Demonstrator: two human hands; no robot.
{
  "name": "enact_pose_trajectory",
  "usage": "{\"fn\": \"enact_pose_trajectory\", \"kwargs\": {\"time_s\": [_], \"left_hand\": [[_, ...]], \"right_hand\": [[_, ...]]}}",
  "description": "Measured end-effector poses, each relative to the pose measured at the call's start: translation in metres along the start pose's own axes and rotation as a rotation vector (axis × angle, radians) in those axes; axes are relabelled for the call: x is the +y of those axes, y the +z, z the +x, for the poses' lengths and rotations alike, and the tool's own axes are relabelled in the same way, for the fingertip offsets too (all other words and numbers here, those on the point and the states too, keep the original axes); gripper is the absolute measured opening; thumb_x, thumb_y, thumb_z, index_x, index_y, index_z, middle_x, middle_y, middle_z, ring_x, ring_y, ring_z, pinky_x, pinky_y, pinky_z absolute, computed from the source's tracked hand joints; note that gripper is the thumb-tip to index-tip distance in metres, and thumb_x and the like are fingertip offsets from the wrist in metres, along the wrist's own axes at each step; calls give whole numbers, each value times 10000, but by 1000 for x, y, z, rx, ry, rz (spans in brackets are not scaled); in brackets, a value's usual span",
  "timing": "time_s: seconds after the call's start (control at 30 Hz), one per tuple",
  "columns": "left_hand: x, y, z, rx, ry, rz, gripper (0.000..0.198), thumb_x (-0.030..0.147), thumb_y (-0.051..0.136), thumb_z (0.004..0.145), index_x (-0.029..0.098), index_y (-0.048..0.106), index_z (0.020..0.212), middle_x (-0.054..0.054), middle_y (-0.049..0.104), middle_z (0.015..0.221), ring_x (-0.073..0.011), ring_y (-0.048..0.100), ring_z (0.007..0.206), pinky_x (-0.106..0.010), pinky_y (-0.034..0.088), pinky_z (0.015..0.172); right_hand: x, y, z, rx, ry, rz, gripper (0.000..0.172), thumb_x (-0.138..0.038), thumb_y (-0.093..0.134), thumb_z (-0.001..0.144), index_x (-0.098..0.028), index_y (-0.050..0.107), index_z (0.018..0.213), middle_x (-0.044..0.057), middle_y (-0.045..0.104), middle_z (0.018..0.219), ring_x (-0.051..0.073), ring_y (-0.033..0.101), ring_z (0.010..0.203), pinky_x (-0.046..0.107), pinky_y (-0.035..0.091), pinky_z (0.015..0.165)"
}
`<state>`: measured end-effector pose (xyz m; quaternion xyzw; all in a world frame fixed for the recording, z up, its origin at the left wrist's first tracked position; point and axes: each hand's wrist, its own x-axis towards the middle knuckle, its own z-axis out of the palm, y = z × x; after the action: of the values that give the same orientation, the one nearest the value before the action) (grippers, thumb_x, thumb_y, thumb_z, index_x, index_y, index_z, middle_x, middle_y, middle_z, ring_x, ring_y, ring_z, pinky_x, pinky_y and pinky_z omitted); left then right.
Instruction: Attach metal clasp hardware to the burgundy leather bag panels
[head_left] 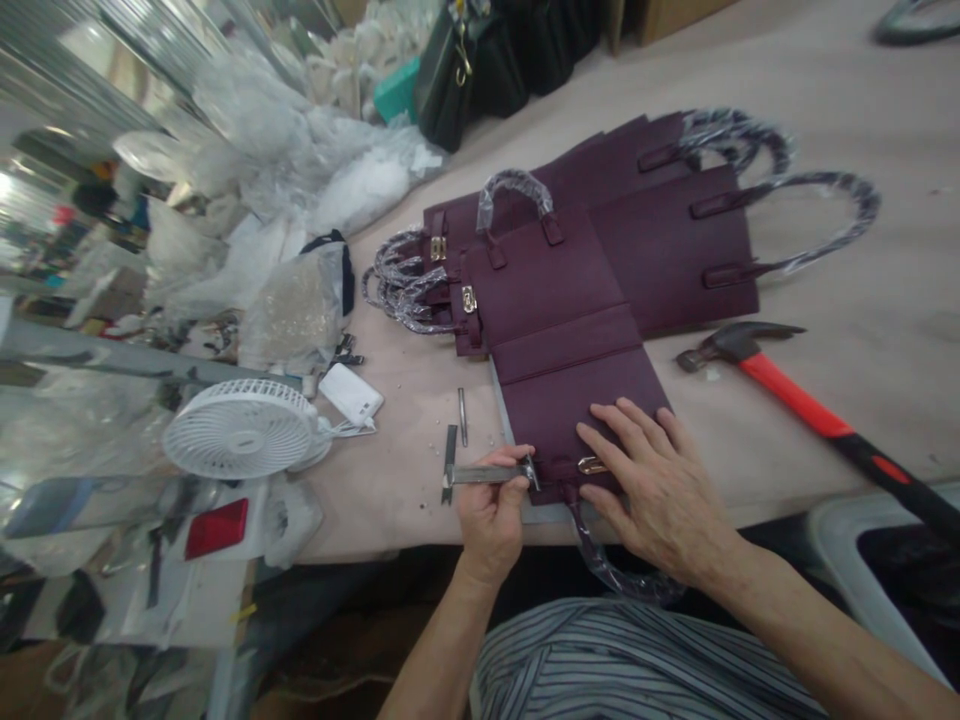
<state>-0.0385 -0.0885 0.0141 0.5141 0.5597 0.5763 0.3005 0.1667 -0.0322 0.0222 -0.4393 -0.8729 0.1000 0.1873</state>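
Observation:
A dark purple leather bag panel (559, 330) lies flat on the table in front of me, its plastic-wrapped handle (607, 572) hanging over the near edge. My right hand (654, 480) rests flat on its near end, fingers spread beside a small gold metal fitting (592, 465). My left hand (491, 510) pinches a metal measuring tool (480, 475) held against the panel's left edge. A grey board (501, 400) shows under the panel.
More purple bag panels (675, 240) with wrapped handles are stacked behind. A hammer (802, 400) with a red and black handle lies right. A white fan (240, 428), a white phone (351, 394), a metal rod (463, 416) and plastic bags (292, 200) sit left.

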Motion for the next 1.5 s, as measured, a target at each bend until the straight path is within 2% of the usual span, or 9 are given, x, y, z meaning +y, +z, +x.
{"fn": "enact_pose_trajectory", "kwargs": {"time_s": [0.17,0.37,0.63,0.87,1.03,1.13,1.37,1.5], "left_hand": [[-2,-1,6,-76,80,86,92,269,598,974,181,606,997,-101,735,1053,-229,732,1000,-408,577,928],[-9,0,3,-13,-67,-140,132,299,633,966,184,581,1003,-87,718,1060,-230,747,991,-386,590,905],[-14,-6,4,-17,-164,-284,203,344,692,929,182,583,985,-99,730,1077,-252,747,1019,-403,604,901],[-12,-5,2,-13,-86,-226,188,351,661,948,189,576,989,-100,731,1074,-246,746,1014,-411,601,908],[-10,-4,-4,-21,96,-60,132,301,637,959,189,589,1012,-118,728,1106,-255,717,1069,-479,558,984],[-10,-3,-9,11,162,-21,117,285,632,960,191,597,1019,-117,725,1119,-249,713,1071,-474,558,978],[-9,4,-15,110,50,-91,144,329,613,975,189,586,998,-105,722,1105,-247,727,1050,-439,576,946],[-10,5,-16,111,55,-105,149,331,608,977,188,581,1008,-117,717,1112,-257,718,1069,-448,573,945]], "right_hand": [[-1,-1,1,-20,6,-2,503,-398,531,948,-154,575,1385,165,472,1514,379,362,1421,616,260,1162],[-2,0,0,-28,4,-11,511,-393,540,946,-155,558,1398,162,464,1518,377,357,1424,610,251,1168],[-1,0,-1,-12,-15,-9,557,-428,558,906,-151,558,1390,168,456,1519,385,362,1420,623,251,1163],[-1,1,-1,-22,-20,-26,577,-447,545,906,-155,546,1404,166,450,1523,380,354,1425,612,249,1162],[-1,1,-1,-18,-19,-36,574,-449,542,908,-158,543,1403,165,461,1517,379,351,1430,613,253,1163],[-1,1,-1,-20,-19,-38,567,-445,546,910,-161,544,1400,162,461,1518,378,350,1432,609,256,1166],[2,0,-2,-23,-34,-12,583,-458,525,912,-180,531,1424,158,458,1521,380,361,1422,628,278,1142],[7,-10,9,-43,-43,23,440,-437,478,964,-189,635,1292,148,563,1412,354,480,1313,588,349,1087]]}}
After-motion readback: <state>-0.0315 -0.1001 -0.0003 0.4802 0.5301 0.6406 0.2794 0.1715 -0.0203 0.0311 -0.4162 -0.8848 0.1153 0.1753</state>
